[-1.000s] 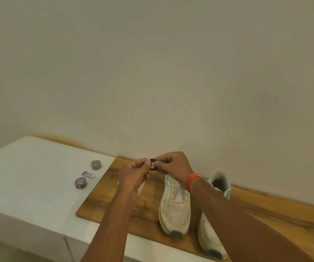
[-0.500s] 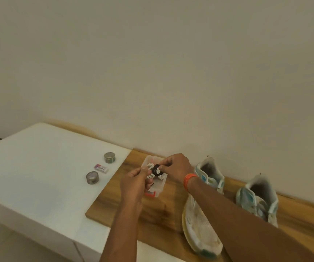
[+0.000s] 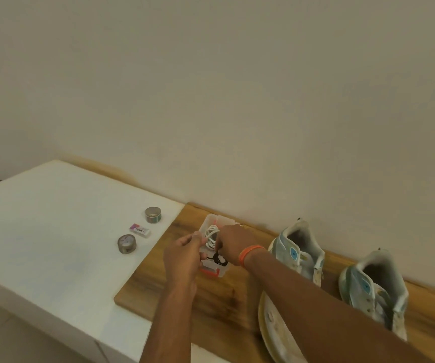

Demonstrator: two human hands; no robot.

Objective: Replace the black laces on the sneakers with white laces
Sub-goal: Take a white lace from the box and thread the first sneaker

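A small coil of black lace [image 3: 220, 259] hangs just over a clear plastic box [image 3: 221, 273] with a red latch. My right hand [image 3: 233, 244], with an orange wristband, pinches the coil from above. My left hand [image 3: 185, 258] is curled beside it, fingertips at the coil's left end. A coiled white lace [image 3: 211, 235] lies inside the box. Two pale sneakers with blue accents stand on the wooden board [image 3: 185, 305]: one [image 3: 298, 255] just right of my right wrist, its front hidden by my forearm, the other [image 3: 373, 289] further right.
On the white table [image 3: 54, 231] to the left lie two tape rolls [image 3: 153, 214] [image 3: 126, 243] and a small eraser [image 3: 139, 230]. A plain wall runs close behind the board and the sneakers.
My view swung left and down. Both hands have moved with the black coil from in front of the sneakers down over the clear box, which now shows the white lace inside.
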